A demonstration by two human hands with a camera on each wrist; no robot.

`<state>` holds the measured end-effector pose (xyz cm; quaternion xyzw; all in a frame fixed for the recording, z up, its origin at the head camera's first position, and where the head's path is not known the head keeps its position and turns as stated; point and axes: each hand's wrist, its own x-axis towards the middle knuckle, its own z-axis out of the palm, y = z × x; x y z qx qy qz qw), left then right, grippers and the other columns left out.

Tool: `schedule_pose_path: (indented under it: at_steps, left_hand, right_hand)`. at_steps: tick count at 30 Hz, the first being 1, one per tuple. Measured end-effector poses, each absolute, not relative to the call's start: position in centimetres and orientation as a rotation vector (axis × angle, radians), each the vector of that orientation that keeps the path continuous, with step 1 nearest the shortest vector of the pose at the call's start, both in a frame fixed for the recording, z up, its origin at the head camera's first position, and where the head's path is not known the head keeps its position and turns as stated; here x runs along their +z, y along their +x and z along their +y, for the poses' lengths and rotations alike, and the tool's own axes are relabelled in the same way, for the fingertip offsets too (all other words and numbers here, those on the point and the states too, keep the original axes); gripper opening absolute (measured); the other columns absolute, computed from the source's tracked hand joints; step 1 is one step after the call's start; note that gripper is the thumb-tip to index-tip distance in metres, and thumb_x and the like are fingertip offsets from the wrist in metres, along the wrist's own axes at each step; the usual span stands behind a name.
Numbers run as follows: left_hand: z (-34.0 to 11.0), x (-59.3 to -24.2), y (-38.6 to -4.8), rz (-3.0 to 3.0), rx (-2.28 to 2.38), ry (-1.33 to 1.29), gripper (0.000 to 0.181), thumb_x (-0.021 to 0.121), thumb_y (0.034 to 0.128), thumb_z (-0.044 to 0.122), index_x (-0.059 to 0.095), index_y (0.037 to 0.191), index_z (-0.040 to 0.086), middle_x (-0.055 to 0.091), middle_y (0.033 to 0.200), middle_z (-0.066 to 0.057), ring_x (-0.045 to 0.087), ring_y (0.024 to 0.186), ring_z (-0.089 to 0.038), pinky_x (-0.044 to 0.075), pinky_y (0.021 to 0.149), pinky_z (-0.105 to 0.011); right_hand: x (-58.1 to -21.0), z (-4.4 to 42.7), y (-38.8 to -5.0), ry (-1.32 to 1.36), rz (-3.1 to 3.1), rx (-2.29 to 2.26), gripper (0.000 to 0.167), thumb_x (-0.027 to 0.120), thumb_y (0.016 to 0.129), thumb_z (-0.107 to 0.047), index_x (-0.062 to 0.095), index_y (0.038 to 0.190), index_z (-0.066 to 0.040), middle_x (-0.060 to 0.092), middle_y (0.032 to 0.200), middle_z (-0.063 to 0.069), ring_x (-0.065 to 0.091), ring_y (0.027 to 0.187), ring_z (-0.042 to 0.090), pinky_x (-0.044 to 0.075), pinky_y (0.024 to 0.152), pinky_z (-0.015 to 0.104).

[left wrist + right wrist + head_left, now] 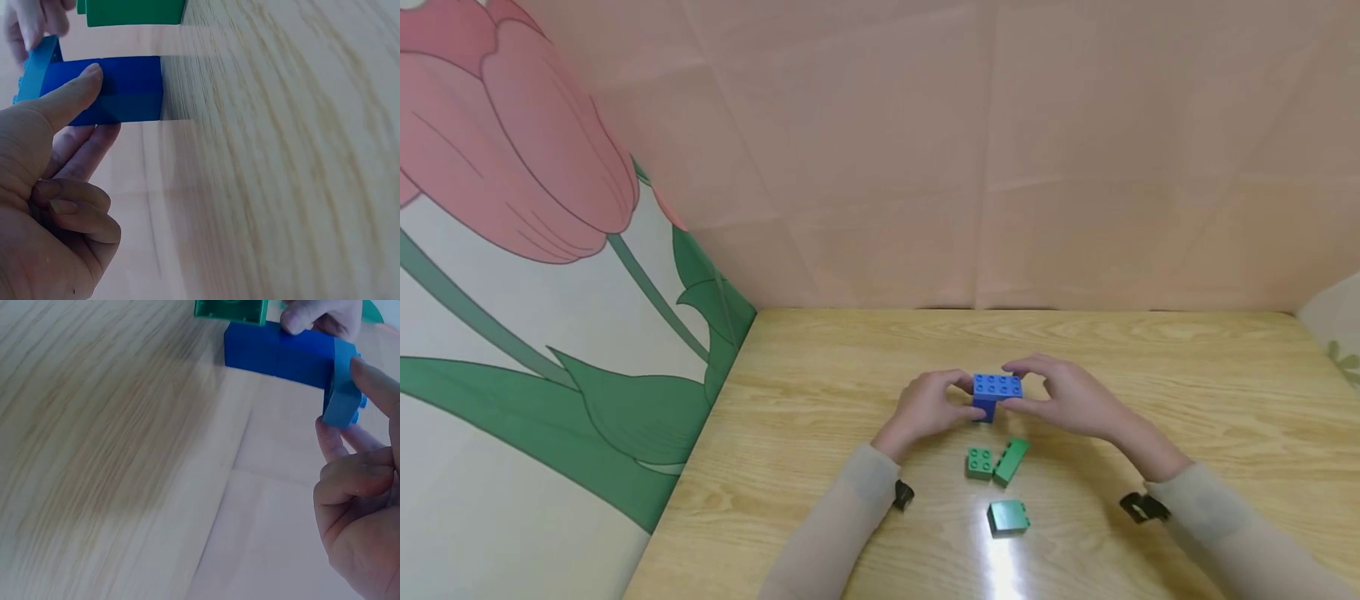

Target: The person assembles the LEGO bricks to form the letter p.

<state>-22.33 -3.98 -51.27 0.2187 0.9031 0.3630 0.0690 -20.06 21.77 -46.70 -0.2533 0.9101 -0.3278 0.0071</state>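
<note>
A lighter blue brick (997,387) with studs lies across the top of an upright dark blue stack (134,87), its right end overhanging. A faint seam runs across the stack in the right wrist view. My left hand (925,407) pinches the dark blue stack between thumb and fingers, the other fingers curled in. On the overhanging end of the lighter blue brick (344,394), my right hand (1078,400) has its thumb on one side and fingertips on the other. The stack stands on the wooden table at the far side of the green bricks.
Nearer the body on the wooden table (805,400) lie a square green brick (980,463), a green brick on its side (1011,462) and another green brick (1008,517). A pinkish cloth (865,167) hangs behind the table; a tulip-printed sheet (565,333) borders the left.
</note>
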Motion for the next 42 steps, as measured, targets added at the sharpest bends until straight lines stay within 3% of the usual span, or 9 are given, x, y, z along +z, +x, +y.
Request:
schedule_pose_path:
  at_steps: [5,11,18,21,25,29,32,37,42]
  left_hand:
    - [-3.9,-51.3,-22.1,2.718,1.099,0.644,0.036,0.085,0.0866,0.044,0.073,0.118,0.032,0.070,0.113,0.020,0.064,0.115,-0.009,0.048,0.102,-0.044]
    - [-3.8,-51.1,-22.0,2.731,1.088,0.632,0.036,0.085,0.0863,0.043,0.073,0.118,0.030,0.070,0.113,0.020,0.063,0.115,-0.009,0.048,0.102,-0.042]
    - [-3.9,-50.7,-21.7,2.716,1.088,0.612,0.038,0.086,0.0865,0.042,0.072,0.120,0.030,0.070,0.113,0.020,0.063,0.117,-0.010,0.047,0.103,-0.043]
    - [-3.9,-50.6,-21.5,2.710,1.092,0.615,0.038,0.086,0.0867,0.041,0.072,0.120,0.030,0.070,0.114,0.019,0.063,0.118,-0.011,0.047,0.104,-0.043]
    - [-4.0,-50.5,-21.3,2.713,1.086,0.617,0.039,0.087,0.0860,0.040,0.072,0.121,0.029,0.069,0.115,0.018,0.063,0.119,-0.013,0.047,0.103,-0.043]
    - [-3.9,-50.4,-21.2,2.716,1.085,0.612,0.044,0.087,0.0851,0.042,0.071,0.123,0.028,0.069,0.118,0.018,0.063,0.120,-0.015,0.048,0.102,-0.042]
    - [-4.0,-50.3,-21.1,2.710,1.099,0.613,0.047,0.087,0.0847,0.045,0.070,0.125,0.028,0.068,0.120,0.018,0.062,0.122,-0.016,0.048,0.103,-0.042]
    - [-4.0,-50.2,-21.1,2.710,1.124,0.631,0.051,0.086,0.0840,0.049,0.070,0.128,0.029,0.067,0.120,0.020,0.062,0.123,-0.016,0.048,0.103,-0.042]
    - [-4.0,-50.2,-21.2,2.711,1.153,0.656,0.048,0.085,0.0851,0.048,0.070,0.127,0.029,0.068,0.119,0.020,0.063,0.122,-0.016,0.048,0.102,-0.041]
  right_hand:
    - [-46.9,23.2,-19.6,-0.738,2.805,-1.075,0.055,0.078,0.094,-0.043,0.065,0.136,-0.009,0.070,0.119,0.007,0.063,0.117,0.037,0.053,0.091,0.063]
    - [-47.6,24.9,-19.0,-0.708,2.753,-1.108,0.050,0.078,0.093,-0.045,0.068,0.128,-0.010,0.070,0.120,0.007,0.062,0.119,0.033,0.052,0.092,0.061]
    - [-47.4,25.4,-17.2,-0.757,2.701,-1.082,0.039,0.078,0.093,-0.044,0.070,0.122,-0.019,0.070,0.121,-0.001,0.061,0.117,0.023,0.054,0.089,0.048]
    - [-47.3,25.1,-16.2,-0.798,2.673,-1.080,0.035,0.079,0.093,-0.042,0.069,0.122,-0.026,0.070,0.120,-0.004,0.062,0.107,0.015,0.055,0.081,0.036]
    - [-47.4,24.6,-14.6,-0.881,2.604,-1.087,0.034,0.079,0.093,-0.039,0.069,0.122,-0.024,0.070,0.119,-0.004,0.060,0.088,0.016,0.051,0.068,0.027]
    - [-47.6,24.2,-13.3,-0.935,2.580,-1.033,0.035,0.079,0.093,-0.039,0.069,0.122,-0.022,0.070,0.119,-0.007,0.063,0.094,0.015,0.054,0.074,0.032]
    - [-47.9,24.1,-12.5,-0.958,2.585,-0.981,0.036,0.079,0.092,-0.043,0.069,0.122,-0.024,0.069,0.120,-0.011,0.063,0.110,0.014,0.056,0.087,0.041]
    - [-48.8,23.8,-11.8,-1.065,2.592,-0.951,0.037,0.083,0.089,-0.043,0.070,0.120,-0.027,0.068,0.118,-0.016,0.064,0.112,0.013,0.054,0.094,0.047]
    - [-49.5,23.3,-11.2,-1.139,2.584,-0.948,0.039,0.085,0.085,-0.044,0.071,0.117,-0.027,0.068,0.116,-0.016,0.065,0.110,0.011,0.054,0.094,0.043]
